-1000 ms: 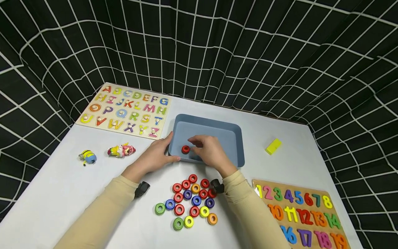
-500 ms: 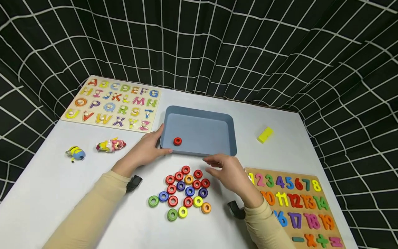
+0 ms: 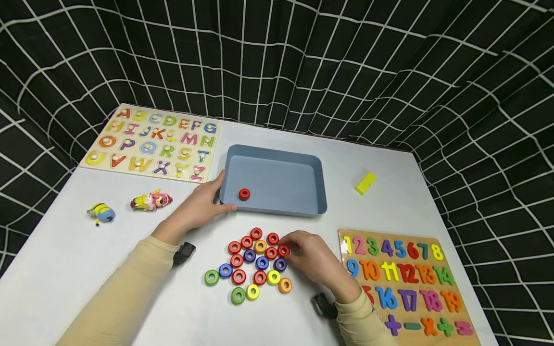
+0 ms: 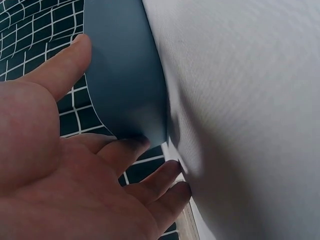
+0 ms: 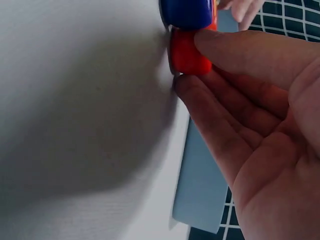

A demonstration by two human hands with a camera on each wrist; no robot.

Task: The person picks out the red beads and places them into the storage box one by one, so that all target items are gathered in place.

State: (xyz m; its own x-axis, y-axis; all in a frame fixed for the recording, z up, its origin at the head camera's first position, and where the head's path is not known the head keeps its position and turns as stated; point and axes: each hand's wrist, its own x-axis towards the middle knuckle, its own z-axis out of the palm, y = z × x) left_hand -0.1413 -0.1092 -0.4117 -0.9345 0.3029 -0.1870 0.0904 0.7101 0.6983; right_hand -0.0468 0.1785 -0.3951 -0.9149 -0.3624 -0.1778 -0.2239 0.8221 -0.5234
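My left hand (image 3: 196,206) rests at the near left corner of a blue-grey tray (image 3: 277,212), thumb and fingers spread either side of the corner. In the left wrist view the tray wall (image 4: 125,65) touches the thumb and a finger. One red ring (image 3: 244,194) lies inside the tray near that corner. My right hand (image 3: 318,259) is at the right edge of a loose group of coloured rings on the table. Between thumb and fingertip it pinches a red ring (image 5: 187,55), beside a dark blue-purple ring (image 5: 187,12).
A wooden letter board (image 3: 149,144) lies at the back left, two small toy figures (image 3: 151,200) in front of it. A number board (image 3: 402,283) is at the right, close to my right forearm. A yellow block (image 3: 366,183) lies right of the tray.
My right hand has left the tray, leaving a red ring in it, and has come back to the ring group, where it takes hold of another red one. My left hand stays at the tray corner.
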